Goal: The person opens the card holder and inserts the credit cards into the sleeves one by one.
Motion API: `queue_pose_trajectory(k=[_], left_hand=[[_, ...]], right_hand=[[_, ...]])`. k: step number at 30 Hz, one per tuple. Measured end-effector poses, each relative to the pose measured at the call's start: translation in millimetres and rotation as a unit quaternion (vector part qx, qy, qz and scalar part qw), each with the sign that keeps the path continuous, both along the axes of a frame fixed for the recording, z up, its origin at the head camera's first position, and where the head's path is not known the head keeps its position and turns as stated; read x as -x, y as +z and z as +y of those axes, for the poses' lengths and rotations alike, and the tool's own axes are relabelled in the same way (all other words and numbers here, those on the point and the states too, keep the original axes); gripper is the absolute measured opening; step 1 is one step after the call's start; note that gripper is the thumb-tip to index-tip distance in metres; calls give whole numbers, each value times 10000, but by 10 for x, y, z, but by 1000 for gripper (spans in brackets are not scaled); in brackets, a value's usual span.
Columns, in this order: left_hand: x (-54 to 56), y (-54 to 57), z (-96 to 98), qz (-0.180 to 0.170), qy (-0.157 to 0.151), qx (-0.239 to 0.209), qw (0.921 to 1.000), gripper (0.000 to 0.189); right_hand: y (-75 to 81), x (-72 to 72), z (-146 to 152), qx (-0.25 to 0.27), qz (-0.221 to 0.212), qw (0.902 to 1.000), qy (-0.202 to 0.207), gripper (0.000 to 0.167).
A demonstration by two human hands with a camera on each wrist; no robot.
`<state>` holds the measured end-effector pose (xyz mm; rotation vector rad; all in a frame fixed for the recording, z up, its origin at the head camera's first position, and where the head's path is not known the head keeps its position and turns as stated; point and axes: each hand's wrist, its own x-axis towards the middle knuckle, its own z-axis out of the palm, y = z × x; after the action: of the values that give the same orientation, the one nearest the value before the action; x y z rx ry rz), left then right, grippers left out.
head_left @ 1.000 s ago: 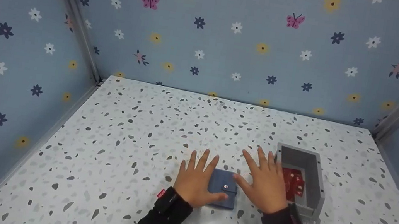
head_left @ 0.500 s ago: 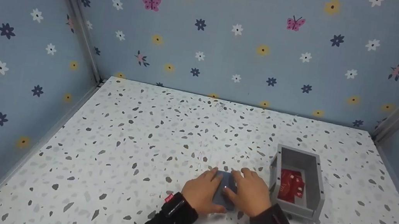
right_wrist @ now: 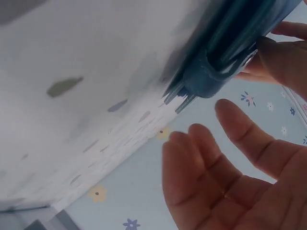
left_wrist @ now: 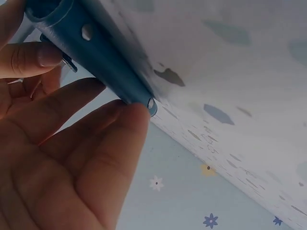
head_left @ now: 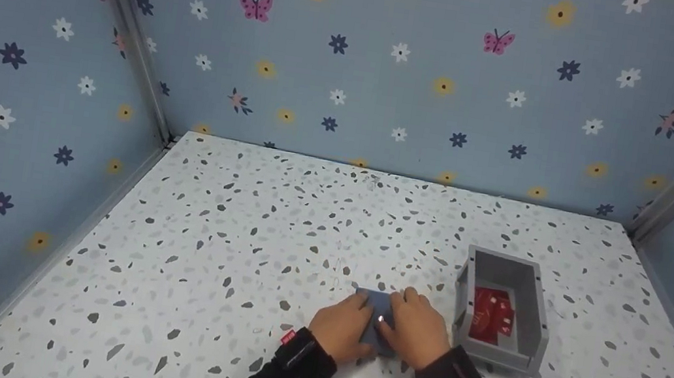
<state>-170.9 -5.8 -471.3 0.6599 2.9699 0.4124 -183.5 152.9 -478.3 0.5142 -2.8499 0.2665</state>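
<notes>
A small blue wallet [head_left: 379, 302] lies on the speckled table, largely covered by both hands. My left hand [head_left: 342, 329] holds it at the left, fingertips against the studded spine [left_wrist: 103, 60] in the left wrist view. On the other side my right hand [head_left: 422, 334] grips it, with bent fingers near its far right corner and the thumb on the snap strap. The strap [right_wrist: 204, 79] loops over the wallet's edge in the right wrist view, where several right fingertips [right_wrist: 180, 148] sit just off that edge.
Right of the hands stands a grey open bin [head_left: 499, 355]. Red printed packets [head_left: 488, 316] lie inside it. Blue flowered panels [head_left: 367, 68] enclose the speckled table [head_left: 228, 213] at the back and sides.
Both hands have come down and inward from hovering with spread fingers, and now bend around the wallet. The wallet's far left corner has turned slightly left; the bin stays put.
</notes>
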Motion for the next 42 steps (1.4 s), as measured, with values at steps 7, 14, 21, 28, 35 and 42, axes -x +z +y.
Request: queue_pose_trajectory(k=[7, 14, 21, 28, 35, 42], left_hand=[[-6, -8, -4, 112, -63, 86, 9999, 71], [3, -18, -6, -31, -89, -96, 9999, 74], [15, -35, -16, -59, -188, -231, 9995, 73], [8, -39, -11, -35, -146, -214, 9997, 68], [-8, -29, 8, 8, -32, 103, 9999, 70], [-20, -8, 21, -32, -26, 43, 10000, 72]], right_hand=[[-18, 6, -69, -26, -117, 9999, -25, 33], [-67, 23, -148, -44, 242, 9997, -59, 22], [-89, 27, -188, -121, 300, 9995, -44, 17], [-37, 48, -163, -147, 238, 9996, -65, 17], [96, 60, 39, 11, 293, 9994, -159, 11], [86, -20, 247, -298, 733, 9968, -89, 10]])
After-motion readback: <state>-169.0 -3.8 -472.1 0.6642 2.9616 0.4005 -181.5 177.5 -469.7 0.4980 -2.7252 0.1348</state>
